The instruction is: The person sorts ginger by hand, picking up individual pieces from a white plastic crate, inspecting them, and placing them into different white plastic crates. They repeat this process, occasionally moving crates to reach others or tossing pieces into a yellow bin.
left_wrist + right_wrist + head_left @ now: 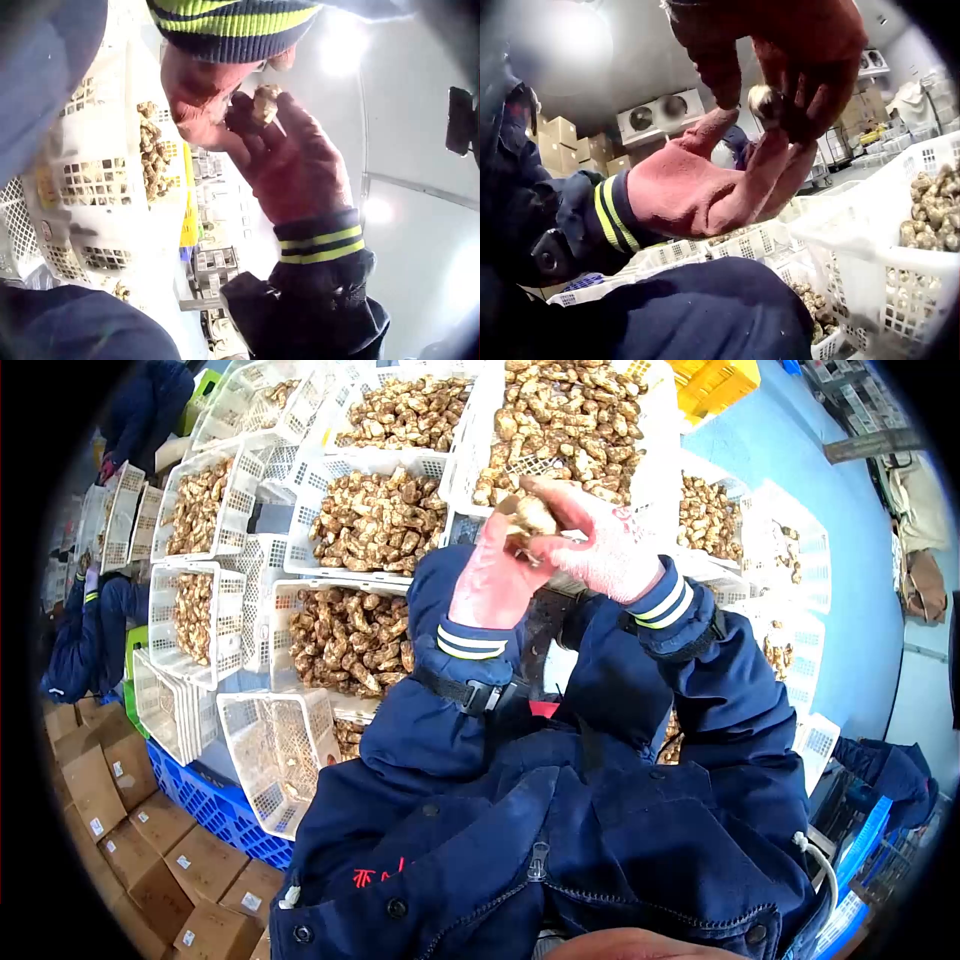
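A pale, brown-tinged mushroom (536, 516) is up between my two hands, over the crates in front of me. My left hand (488, 582), in a pink knit glove, grips it from the left, and its fingers (761, 169) curl up to the mushroom (765, 102) in the right wrist view. From the other side my gloved right hand (606, 552) pinches at it with thumb and fingers. The left wrist view shows the mushroom (266, 103) between the left hand (196, 94) and right hand (301, 174), its lower part hidden by fingers.
White perforated crates of mushrooms (380, 520) surround my knees, with a fuller one (565, 420) straight ahead. A yellow crate (712, 388) stands at the far right. Cardboard boxes (150, 830) and a blue crate (225, 810) lie lower left. Another person (90, 625) is at the left edge.
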Motion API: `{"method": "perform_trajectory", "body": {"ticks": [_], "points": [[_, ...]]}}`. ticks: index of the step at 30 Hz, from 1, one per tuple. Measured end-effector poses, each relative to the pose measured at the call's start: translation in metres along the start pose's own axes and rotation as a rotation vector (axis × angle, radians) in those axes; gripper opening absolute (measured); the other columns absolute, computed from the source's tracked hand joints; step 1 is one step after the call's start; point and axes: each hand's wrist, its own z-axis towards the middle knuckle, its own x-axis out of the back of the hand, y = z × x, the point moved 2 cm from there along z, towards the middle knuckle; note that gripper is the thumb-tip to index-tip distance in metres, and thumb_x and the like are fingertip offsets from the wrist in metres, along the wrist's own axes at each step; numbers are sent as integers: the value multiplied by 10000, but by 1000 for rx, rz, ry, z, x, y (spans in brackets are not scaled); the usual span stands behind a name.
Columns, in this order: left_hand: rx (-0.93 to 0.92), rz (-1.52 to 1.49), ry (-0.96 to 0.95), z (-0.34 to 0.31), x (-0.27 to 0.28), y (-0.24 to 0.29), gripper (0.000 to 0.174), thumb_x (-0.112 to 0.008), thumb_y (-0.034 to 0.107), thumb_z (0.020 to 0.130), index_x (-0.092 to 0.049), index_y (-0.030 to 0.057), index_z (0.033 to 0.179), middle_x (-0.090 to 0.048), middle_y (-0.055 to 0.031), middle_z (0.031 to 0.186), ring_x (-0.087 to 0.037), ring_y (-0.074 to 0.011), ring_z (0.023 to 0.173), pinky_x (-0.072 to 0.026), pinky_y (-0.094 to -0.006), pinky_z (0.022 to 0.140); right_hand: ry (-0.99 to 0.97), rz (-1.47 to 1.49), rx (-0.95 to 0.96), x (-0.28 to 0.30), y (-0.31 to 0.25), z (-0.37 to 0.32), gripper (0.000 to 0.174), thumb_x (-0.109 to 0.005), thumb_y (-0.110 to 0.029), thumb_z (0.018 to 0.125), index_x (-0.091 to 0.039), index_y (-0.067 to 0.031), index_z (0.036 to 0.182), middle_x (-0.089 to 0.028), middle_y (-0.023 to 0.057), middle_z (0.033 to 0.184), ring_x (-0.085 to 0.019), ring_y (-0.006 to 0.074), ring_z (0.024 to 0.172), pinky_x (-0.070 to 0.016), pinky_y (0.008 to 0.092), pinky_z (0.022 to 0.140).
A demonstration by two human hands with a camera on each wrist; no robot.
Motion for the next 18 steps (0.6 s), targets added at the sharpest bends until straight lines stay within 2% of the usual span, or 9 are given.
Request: {"method": "perform_trajectory", "body": {"ticks": [1,4,7,9,11,12,13,15,18], "points": [[-2,-3,-27,0,7,7,356,-485,322,881,-451,158,1195,-539,-40,1076,-526,-183,967,-436,-383,832,1,-111,175,-3,-5,6,499,-610,-148,755,-451,-4,1206,-597,104,946,-576,124,827,-462,244,742],[-41,-47,38,-14,27,28,349,-510,221,877,-437,175,1215,-536,-25,1080,-532,-152,948,-456,-335,803,-87,12,-64,11,-15,41,441,-585,-174,785,-477,-13,1181,-616,68,886,-572,109,800,-460,233,728],[-148,40,29,-21,34,48,387,-508,171,877,-405,175,1250,-535,-20,1084,-525,-144,968,-459,-323,818,-225,-160,-183,16,21,90,375,-565,-217,810,-523,-54,1146,-625,57,885,-576,93,801,-453,221,684],[-171,94,12,-27,38,63,426,-521,136,868,-385,172,1270,-529,-18,1087,-518,-140,982,-457,-314,819,-341,-586,-385,9,41,118,373,-584,-249,788,-550,-67,1112,-633,72,826,-582,101,762,-455,228,669],[-205,108,31,-41,54,84,450,-549,118,846,-388,142,1265,-537,-36,1069,-524,-141,969,-463,-314,805,-476,-712,-383,-4,89,142,391,-594,-315,755,-576,-85,1070,-638,110,815,-604,178,768,-468,280,693],[-187,-71,-55,-47,58,100,466,-598,72,798,-416,107,1226,-544,-54,1035,-540,-142,924,-478,-278,736,-538,-896,-226,-10,109,152,409,-587,-350,735,-582,-94,1053,-633,143,868,-604,261,824,-466,336,737],[-363,83,89,-65,62,116,478,-632,38,755,-432,83,1188,-541,-64,1014,-551,-138,842,-482,-238,657,-591,-877,-205,-14,129,158,422,-580,-373,727,-584,-94,1045,-626,157,902,-590,303,866,-459,360,768],[-421,206,354,-114,104,155,485,-646,85,752,-430,83,1187,-558,-63,985,-527,-105,743,-476,-206,584,-684,-1038,-151,-27,108,158,362,-520,-289,742,-599,-89,1033,-636,135,887,-606,270,831,-470,352,752],[-529,299,489,-204,160,204,321,-599,134,804,-517,84,1111,-575,-66,1036,-542,-120,806,-463,-230,666,-751,-1179,-171,-37,115,160,384,-556,-298,737,-576,-114,1074,-624,132,941,-597,281,875,-459,365,787]]}}
